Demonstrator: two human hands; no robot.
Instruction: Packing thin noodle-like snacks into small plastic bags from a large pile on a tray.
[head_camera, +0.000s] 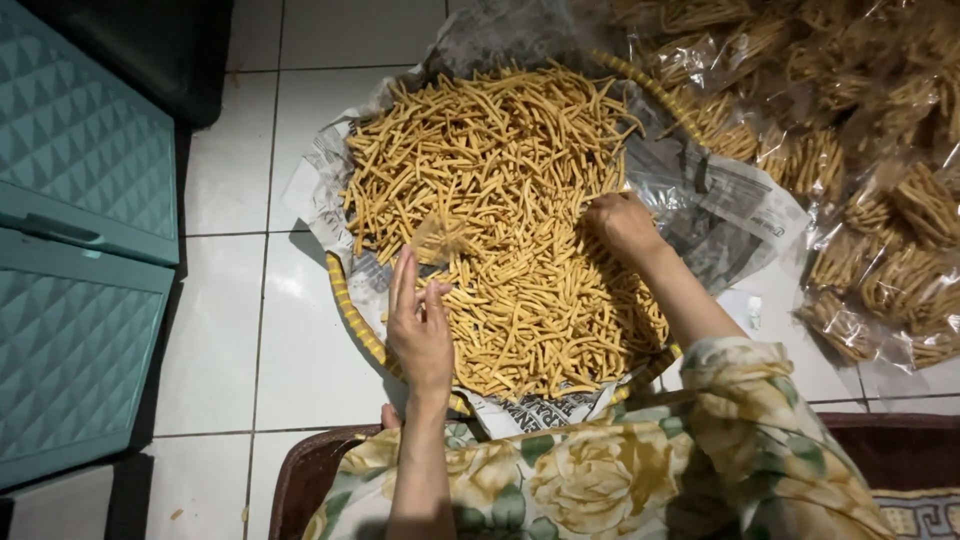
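A round woven tray (350, 315) lined with newspaper (745, 205) holds a big heap of thin golden snack sticks (500, 170). My left hand (420, 335) is at the tray's near left rim. Its fingers point up and pinch a small clear plastic bag (440, 240) that has a few sticks in it. My right hand (622, 225) rests on the right side of the heap, knuckles up, fingers curled down into the sticks. A floral sleeve covers my right upper arm.
Several clear bags packed with the same sticks (880, 200) lie piled at the right and top right. A teal plastic cabinet (80, 250) stands at the left on the white tiled floor (225, 330). A brown mat (300, 470) lies under me.
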